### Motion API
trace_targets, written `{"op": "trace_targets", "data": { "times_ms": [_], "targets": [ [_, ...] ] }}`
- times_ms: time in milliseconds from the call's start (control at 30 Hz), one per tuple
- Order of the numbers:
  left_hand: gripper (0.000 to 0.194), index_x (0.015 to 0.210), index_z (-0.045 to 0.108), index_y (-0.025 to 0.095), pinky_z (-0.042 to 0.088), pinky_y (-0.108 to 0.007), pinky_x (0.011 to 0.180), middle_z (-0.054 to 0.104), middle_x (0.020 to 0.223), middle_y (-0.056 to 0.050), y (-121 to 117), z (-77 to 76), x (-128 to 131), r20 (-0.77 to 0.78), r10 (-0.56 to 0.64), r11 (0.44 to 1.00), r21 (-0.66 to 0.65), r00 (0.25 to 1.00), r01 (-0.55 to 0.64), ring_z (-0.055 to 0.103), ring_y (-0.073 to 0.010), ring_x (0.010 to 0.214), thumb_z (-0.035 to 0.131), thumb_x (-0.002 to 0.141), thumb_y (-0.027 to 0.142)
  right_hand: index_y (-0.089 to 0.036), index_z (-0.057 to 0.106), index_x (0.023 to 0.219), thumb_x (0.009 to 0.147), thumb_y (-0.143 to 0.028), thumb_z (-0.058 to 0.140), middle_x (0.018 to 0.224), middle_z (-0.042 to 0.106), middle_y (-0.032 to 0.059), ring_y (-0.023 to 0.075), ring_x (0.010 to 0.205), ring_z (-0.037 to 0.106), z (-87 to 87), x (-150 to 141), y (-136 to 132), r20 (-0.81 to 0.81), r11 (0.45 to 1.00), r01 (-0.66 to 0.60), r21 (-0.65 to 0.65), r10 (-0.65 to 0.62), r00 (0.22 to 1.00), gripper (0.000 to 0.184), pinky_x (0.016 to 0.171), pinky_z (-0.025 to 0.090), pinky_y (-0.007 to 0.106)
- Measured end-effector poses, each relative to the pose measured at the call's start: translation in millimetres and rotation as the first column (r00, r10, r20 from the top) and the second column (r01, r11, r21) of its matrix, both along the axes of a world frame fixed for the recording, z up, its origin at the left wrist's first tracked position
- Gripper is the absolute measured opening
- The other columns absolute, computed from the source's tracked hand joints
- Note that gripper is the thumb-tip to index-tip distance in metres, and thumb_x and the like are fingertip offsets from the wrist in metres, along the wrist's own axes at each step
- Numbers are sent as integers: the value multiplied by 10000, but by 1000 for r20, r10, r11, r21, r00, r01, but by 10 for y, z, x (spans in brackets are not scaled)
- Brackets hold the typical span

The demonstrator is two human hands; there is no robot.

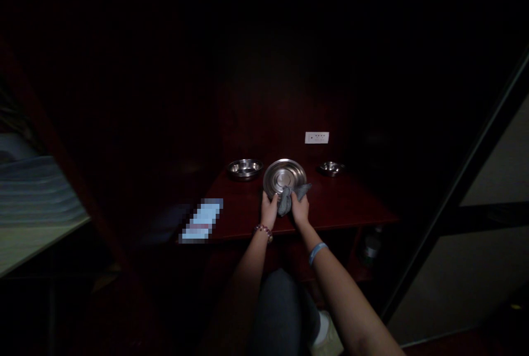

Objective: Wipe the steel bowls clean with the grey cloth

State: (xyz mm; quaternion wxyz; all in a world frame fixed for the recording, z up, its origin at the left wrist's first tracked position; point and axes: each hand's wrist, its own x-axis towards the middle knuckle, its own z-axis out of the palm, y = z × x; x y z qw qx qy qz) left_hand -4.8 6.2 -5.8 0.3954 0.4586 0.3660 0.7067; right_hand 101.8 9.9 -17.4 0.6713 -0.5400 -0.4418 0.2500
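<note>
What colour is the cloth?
The cloth is grey, showing best in the head view.

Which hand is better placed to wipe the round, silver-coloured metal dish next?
Probably the right hand: the crumpled grey fabric cloth is bunched in its grip, against the lower part of the dish. The left hand holds the dish's lower left edge, so it seems better suited to steadying.

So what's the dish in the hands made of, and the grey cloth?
The dish looks like metal, probably stainless steel, smooth and shiny: it's silvery with bright reflections. The grey cloth seems soft, dull fabric: it bunches into folds. Which fibre, I can't tell.
</note>
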Motion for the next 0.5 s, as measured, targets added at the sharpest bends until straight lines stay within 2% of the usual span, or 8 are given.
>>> {"op": "trace_targets", "data": {
  "times_ms": [200,500],
  "targets": [
    [397,1274,593,171,392,-383,1148,649,1351,-130,-11,-2,5,23,-14,1000,7,1000,13,601,-228,1271,627,879,195,-153,662,1173,894,-397,571,1158,759,140,267,1089,729,-32,6,39,-17,1000,18,2,-18,1000,382,970,541,364],
    [341,1257,627,174,431,-350,1112,676,1321,-115,-64,86,13,119,5,1000,-18,993,-3,635,-215,1219,585,942,297,-164,647,1200,897,-399,568,1194,750,131,260,1115,717,-42,-7,50,-51,1000,5,25,-4,999,392,1000,534,383]
  ]
}}
